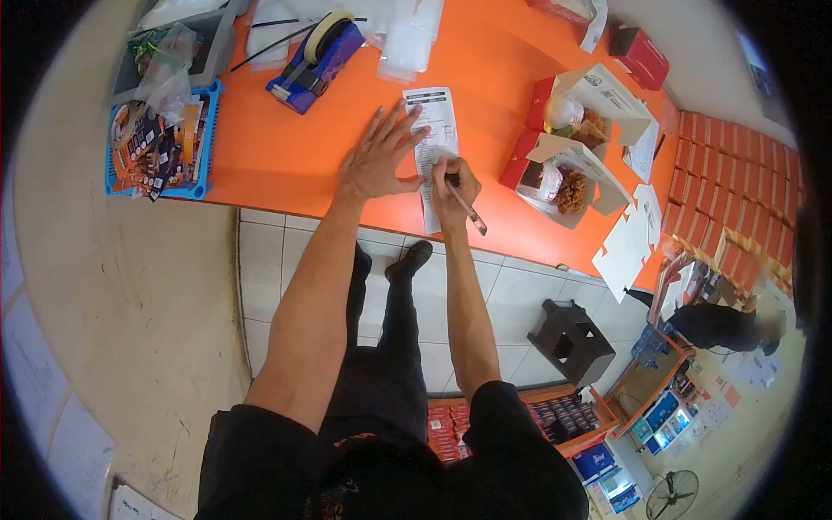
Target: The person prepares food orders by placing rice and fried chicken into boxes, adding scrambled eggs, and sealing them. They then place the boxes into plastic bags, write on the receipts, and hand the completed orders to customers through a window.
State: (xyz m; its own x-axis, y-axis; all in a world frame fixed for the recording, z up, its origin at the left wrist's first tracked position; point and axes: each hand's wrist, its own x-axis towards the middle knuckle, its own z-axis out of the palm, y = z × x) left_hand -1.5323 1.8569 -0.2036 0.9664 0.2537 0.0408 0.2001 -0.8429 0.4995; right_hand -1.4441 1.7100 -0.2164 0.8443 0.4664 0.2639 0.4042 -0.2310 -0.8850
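On the orange table lies a long white printed receipt (436,110), reaching down to the near edge. My left hand (381,156) rests on its left side with fingers spread. Gripped in my right hand (452,192) is a pen (469,211), its upper end pointing toward me; the fingers hide its tip over the receipt. To the right stand two open red-and-white food boxes, the nearer box (529,160) and the farther box (539,102), each with fried food and a white wrapped bundle inside.
A blue tape dispenser (319,65) and clear plastic bags (407,39) lie at the back. At the left is a blue basket (204,165) of sachets. Flat white card (626,251) overhangs the right edge. A dark stool (572,342) stands on the floor; another person (715,327) is far right.
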